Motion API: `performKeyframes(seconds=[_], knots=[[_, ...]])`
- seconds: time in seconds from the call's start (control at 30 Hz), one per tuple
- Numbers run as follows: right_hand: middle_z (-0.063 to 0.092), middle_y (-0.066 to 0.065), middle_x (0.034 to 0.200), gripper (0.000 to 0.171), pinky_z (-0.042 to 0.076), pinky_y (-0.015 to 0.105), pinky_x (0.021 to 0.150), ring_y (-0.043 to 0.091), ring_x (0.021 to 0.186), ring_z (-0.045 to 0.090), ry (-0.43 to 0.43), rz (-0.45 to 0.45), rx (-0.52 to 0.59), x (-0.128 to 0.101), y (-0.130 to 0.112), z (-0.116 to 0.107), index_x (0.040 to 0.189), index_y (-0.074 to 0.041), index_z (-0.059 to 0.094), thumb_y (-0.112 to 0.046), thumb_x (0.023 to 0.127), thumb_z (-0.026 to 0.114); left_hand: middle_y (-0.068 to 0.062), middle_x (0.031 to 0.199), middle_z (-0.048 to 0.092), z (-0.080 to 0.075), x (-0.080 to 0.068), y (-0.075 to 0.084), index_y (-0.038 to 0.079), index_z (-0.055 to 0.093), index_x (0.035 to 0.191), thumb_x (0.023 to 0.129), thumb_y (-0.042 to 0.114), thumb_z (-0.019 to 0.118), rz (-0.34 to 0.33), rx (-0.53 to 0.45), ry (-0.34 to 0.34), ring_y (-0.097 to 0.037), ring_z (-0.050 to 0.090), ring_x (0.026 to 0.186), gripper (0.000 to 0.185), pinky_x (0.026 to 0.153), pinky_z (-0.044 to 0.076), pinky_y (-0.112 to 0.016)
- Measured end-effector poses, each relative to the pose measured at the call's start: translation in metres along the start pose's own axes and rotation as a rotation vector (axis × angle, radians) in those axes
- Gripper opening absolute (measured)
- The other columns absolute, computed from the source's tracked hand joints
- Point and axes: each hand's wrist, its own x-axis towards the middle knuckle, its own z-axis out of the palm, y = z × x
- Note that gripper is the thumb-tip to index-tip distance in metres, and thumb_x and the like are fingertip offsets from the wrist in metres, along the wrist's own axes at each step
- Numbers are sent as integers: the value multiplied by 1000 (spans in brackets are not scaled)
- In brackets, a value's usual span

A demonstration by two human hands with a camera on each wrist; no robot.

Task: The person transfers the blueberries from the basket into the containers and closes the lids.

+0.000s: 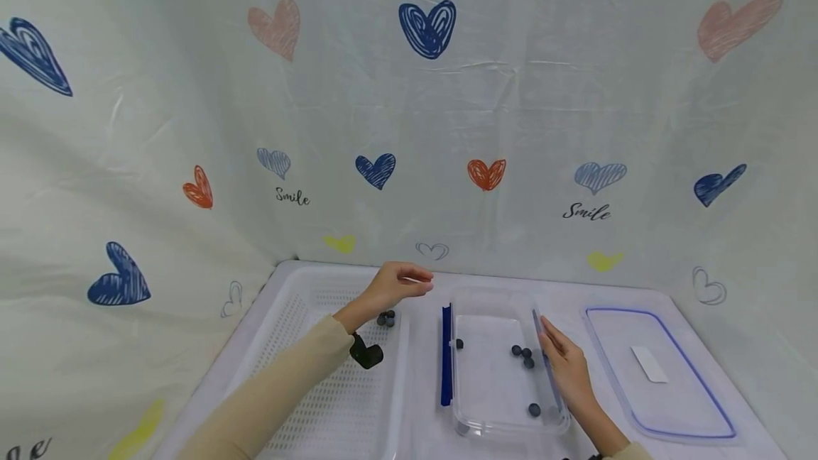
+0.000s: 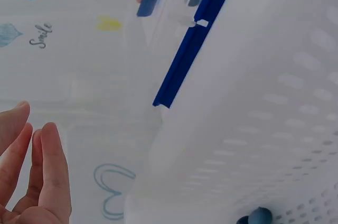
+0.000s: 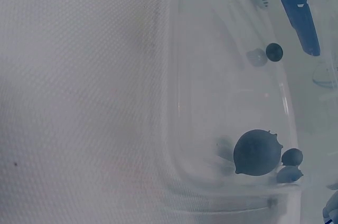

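Resting flat against the right wall of the clear container (image 1: 486, 375), the right hand (image 1: 565, 371) has its fingers straight along the blue clip on that side, so that grip is loose and open, just touching the wall and not curled round anything. Right next to those fingers, inside the container, sit three blueberries (image 1: 522, 355) in a little clump, one more (image 1: 534, 409) nearer the wrist, and one (image 1: 459, 343) across by the far wall with the other blue clip (image 1: 446, 355).

The left hand (image 1: 396, 282) hovers over the white perforated basket (image 1: 307, 346), fingers relaxed and slightly bent, holding nothing as far as I can see. Just below that grip, a few blueberries (image 1: 386, 318) lie on the basket floor.

Off to the outside of the right hand, the container's lid (image 1: 658, 375) lies flat on the desk (image 1: 422, 346).
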Motion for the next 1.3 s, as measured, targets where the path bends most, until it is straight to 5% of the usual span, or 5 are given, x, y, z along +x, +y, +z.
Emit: performKeyframes(seconds=[0.67, 1.3], knots=[[43, 18, 149, 53, 33, -1, 86, 32, 137, 38, 7, -10, -13, 1, 1, 0, 150, 0, 40, -29, 107, 50, -17, 113, 70, -35, -18, -45, -5, 71, 113, 91, 12, 75, -11, 7, 102, -28, 69, 100, 28, 86, 56, -37], [41, 17, 151, 54, 31, -2, 86, 32, 138, 38, 4, -7, -5, 0, 0, 1, 151, 0, 39, -30, 107, 49, -28, 113, 67, -52, -34, -105, -14, 66, 113, 89, 5, 74, -11, 108, 89, -38, 67, 101, 32, 86, 57, -41]])
